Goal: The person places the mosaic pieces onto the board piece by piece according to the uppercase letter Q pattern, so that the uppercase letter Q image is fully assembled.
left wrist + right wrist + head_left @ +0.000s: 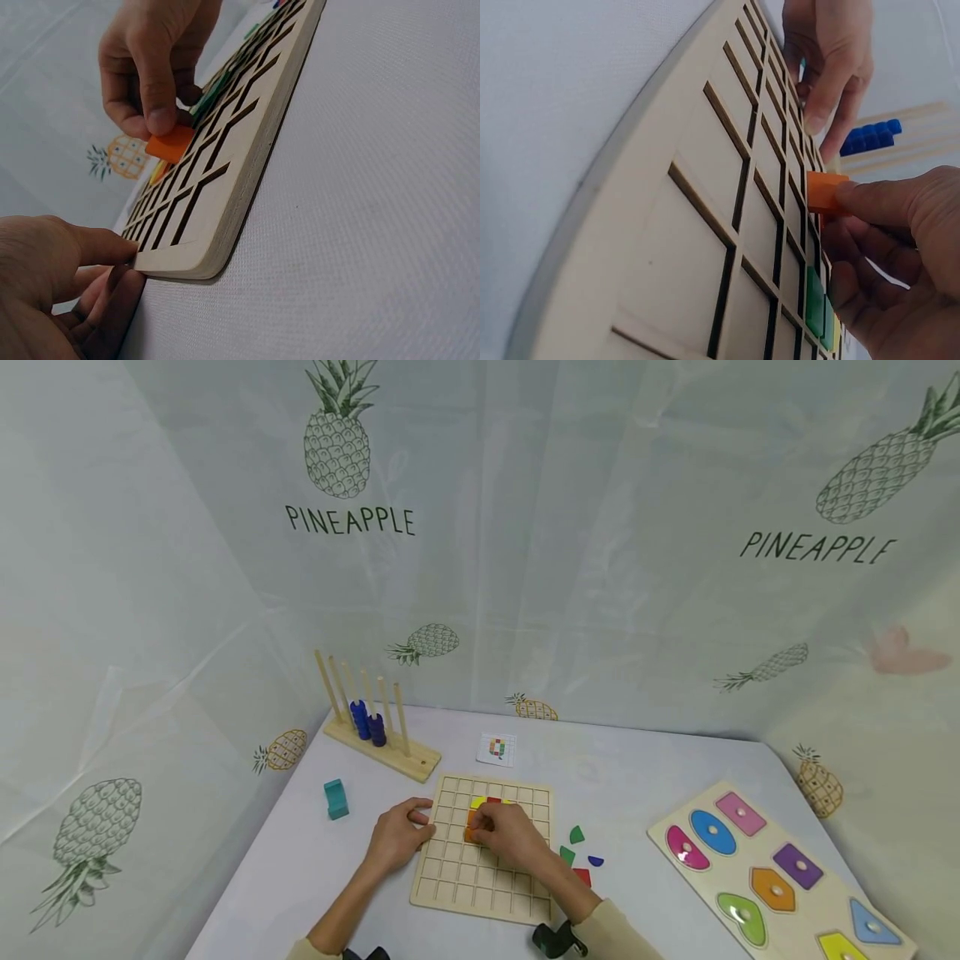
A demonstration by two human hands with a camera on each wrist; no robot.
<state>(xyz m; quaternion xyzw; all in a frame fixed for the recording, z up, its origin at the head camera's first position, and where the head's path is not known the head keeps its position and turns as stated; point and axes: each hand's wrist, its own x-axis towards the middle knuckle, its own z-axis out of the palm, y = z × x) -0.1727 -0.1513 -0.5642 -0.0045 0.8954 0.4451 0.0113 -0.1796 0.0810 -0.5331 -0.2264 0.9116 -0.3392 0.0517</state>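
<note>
A wooden grid board (480, 893) lies on the table, with colored tiles in its upper squares. My right hand (512, 835) pinches an orange square tile (826, 192) between thumb and fingers, low over the grid. Near it, green tiles (815, 304) sit in squares of the board, and yellow and red tiles (493, 800) show just beyond my fingers. At the board's left edge, my left hand (397, 835) holds the rim, one fingertip over the top and another against the side. My right hand partly hides the tiles in the head view.
Loose green pieces (576, 835), a blue half-round piece (596, 861) and a red one (582, 877) lie right of the board. A small pattern card (497, 749) is behind it. A peg stand (382, 752), teal block (336, 799) and shape puzzle (735, 860) stand around.
</note>
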